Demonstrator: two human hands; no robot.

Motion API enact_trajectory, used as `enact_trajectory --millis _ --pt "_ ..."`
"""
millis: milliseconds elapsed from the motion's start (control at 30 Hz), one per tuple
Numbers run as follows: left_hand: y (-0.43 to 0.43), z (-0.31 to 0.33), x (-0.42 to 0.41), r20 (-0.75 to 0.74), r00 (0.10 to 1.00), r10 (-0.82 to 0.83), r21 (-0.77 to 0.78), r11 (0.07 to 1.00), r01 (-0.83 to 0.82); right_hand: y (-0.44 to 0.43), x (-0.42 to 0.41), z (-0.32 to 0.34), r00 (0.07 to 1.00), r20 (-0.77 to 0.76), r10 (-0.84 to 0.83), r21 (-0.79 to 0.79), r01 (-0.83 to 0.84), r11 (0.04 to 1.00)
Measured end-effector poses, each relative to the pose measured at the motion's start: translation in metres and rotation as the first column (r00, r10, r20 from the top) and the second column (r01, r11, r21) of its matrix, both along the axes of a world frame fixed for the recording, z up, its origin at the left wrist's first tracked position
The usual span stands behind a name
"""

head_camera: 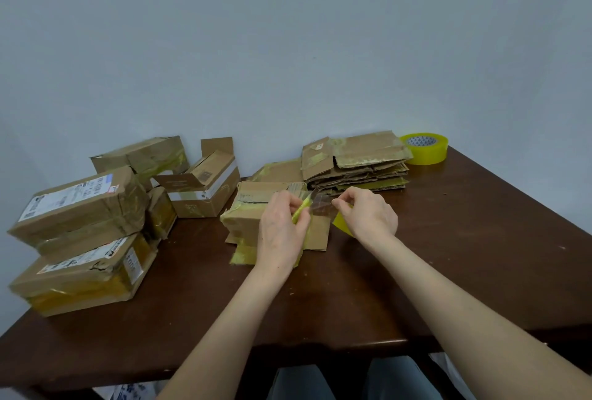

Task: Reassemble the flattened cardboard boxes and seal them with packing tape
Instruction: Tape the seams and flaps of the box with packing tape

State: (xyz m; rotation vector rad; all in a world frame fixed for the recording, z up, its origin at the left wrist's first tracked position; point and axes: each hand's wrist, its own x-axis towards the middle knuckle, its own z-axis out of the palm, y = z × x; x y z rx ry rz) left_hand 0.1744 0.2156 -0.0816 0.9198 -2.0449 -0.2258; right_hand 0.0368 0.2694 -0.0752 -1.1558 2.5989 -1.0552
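Boxes (80, 207), five left, one under both hands (282, 226); two tape rolls (426, 151), one cutter (301, 210).

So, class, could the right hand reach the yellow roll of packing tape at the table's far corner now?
Probably, but not freely: the right hand pinches a clear tape strip. The path over the brown wooden table to the yellow roll of packing tape looks unobstructed.
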Motion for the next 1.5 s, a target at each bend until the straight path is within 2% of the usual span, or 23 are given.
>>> enact_trajectory --millis 367,733,900,1367,1500 --pt "0.003 -0.002 0.0 -0.004 1.0 0.016 0.011 1.0 -0.016 0.001 -0.002 -0.004 1.0 -0.003 0.022 -0.023 -0.023 0.999" --pt "0.002 0.003 -0.01 0.099 0.994 0.049 -0.001 0.999 -0.049 -0.001 -0.004 -0.003 1.0 -0.01 0.024 -0.019 -0.024 1.0" --pt "0.0 0.0 -0.017 0.151 0.987 0.059 -0.075 0.996 -0.049 -0.001 -0.006 -0.003 1.0 -0.022 0.02 -0.028 -0.02 0.999" --pt "-0.008 -0.002 -0.024 0.274 0.959 0.07 -0.152 0.988 -0.028 -0.004 -0.004 -0.004 0.996 -0.086 0.033 -0.012 -0.034 0.999" --pt "-0.021 0.001 -0.02 0.334 0.94 0.067 -0.116 0.993 -0.03 0.004 -0.021 -0.001 0.998 -0.008 -0.055 -0.072 0.054 0.996"
